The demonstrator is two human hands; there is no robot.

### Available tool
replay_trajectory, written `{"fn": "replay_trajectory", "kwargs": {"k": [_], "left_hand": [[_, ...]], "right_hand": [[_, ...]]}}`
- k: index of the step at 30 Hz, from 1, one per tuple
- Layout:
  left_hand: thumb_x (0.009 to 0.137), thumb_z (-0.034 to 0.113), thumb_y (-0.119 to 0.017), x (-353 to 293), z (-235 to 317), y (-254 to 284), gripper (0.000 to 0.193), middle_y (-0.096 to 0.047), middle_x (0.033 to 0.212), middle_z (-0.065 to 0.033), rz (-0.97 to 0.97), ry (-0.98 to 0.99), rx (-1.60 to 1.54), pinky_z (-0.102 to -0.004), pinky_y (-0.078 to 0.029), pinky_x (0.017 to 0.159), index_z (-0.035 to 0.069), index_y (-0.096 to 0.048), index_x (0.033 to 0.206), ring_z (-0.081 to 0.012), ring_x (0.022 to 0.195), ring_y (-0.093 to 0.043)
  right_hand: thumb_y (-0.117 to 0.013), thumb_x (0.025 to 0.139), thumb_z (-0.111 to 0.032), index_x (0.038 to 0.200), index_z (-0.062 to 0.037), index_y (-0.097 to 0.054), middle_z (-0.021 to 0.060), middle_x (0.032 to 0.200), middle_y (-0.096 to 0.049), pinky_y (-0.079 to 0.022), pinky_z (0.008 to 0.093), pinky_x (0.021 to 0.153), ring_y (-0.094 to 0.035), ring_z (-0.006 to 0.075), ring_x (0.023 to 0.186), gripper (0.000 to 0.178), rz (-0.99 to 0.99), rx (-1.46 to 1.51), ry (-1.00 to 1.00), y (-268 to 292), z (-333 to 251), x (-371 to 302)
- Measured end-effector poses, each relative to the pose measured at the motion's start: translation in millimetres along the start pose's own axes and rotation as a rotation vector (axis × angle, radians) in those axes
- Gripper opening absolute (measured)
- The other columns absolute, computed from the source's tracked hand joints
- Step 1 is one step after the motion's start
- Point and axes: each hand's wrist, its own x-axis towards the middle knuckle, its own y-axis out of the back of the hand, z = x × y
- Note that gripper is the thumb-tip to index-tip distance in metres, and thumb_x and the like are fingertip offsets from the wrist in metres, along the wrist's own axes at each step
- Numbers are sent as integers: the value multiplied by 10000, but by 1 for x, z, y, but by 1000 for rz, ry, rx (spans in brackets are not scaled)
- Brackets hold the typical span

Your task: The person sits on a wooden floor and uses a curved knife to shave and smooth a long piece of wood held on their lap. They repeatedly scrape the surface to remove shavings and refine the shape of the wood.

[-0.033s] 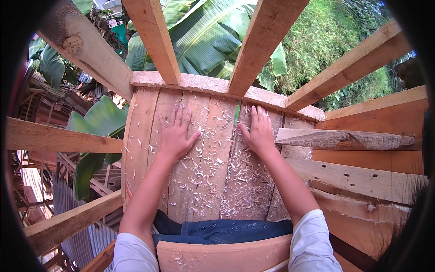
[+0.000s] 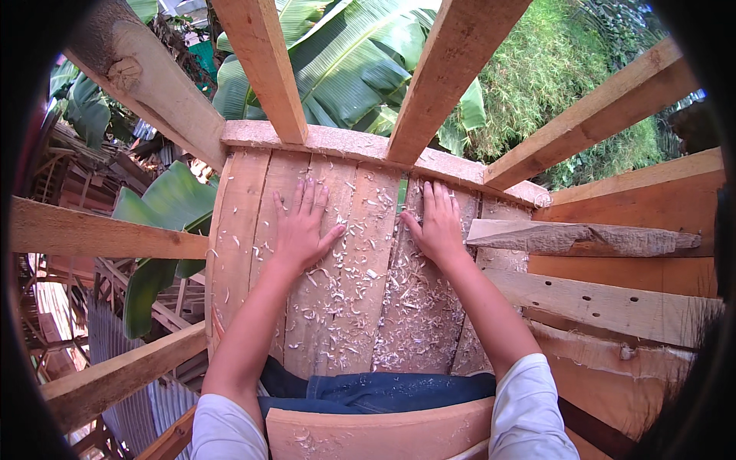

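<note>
My left hand (image 2: 300, 230) lies flat on the plank floor (image 2: 303, 337), fingers spread and pointing away from me. To its right, my right hand (image 2: 438, 230) also rests flat on the planks, its thumb held apart from the fingers. Neither hand holds anything. Curled wood shavings (image 2: 354, 264) are scattered between and below the hands, thickest near the right forearm. A narrow gap between two boards lets green show through beside the right thumb.
A raised timber rail (image 2: 345, 146) edges the far side, with upright posts (image 2: 264, 69) rising from it. A rough split timber (image 2: 583, 236) and a board with holes (image 2: 590, 297) lie at right. Banana leaves (image 2: 353, 61) hang beyond. A curved wooden board (image 2: 376, 431) crosses my lap.
My left hand has shifted very slightly to the right on the planks. The right hand stays flat in nearly the same spot.
</note>
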Motion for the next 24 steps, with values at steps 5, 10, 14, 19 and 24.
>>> {"fn": "replay_trajectory", "kwargs": {"k": [5, 10, 14, 19, 24], "left_hand": [[914, 544, -463, 7, 20, 3, 657, -262, 1545, -134, -3, -282, -139, -628, -30, 1125, 180, -382, 1455, -316, 1442, -194], [925, 532, -442, 18, 13, 0, 654, -278, 1536, -139, 178, -195, -126, -642, -10, 1118, 158, -374, 1457, -318, 1440, -198], [940, 467, -462, 24, -2, 1, 657, -271, 1539, -141, 188, 201, -127, -622, 30, 1119, 69, -357, 1452, -325, 1448, -166], [953, 452, -445, 24, 2, 4, 609, -331, 1516, -119, 27, -60, -83, -623, -11, 1126, 104, -373, 1447, -312, 1446, -183], [959, 410, -454, 26, 42, 0, 569, -339, 1511, -111, -55, -404, -330, -587, -44, 1150, 125, -377, 1446, -272, 1427, -254]], "right_hand": [[-553, 888, -525, 1409, 11, -347, 257, 1450, -349, -257, 520, 1098, -335, 388, 1357, 776, -88, 94, 294, 2, -28, -19], [-549, 889, -530, 1427, 14, -313, 262, 1473, -313, -240, 523, 1113, -285, 395, 1385, 800, -65, 172, 121, 3, -26, -8], [-541, 875, -572, 1432, 36, -293, 262, 1485, -291, -201, 525, 1130, -252, 390, 1403, 861, -107, 54, 172, -3, -28, -17], [-560, 862, -570, 1431, 37, -294, 261, 1493, -278, -196, 522, 1133, -256, 398, 1400, 874, -139, 137, 284, 7, -35, -18], [-567, 875, -531, 1429, 28, -312, 281, 1481, -284, -198, 533, 1129, -255, 411, 1397, 827, 9, 111, 117, -2, -17, 7]]}}
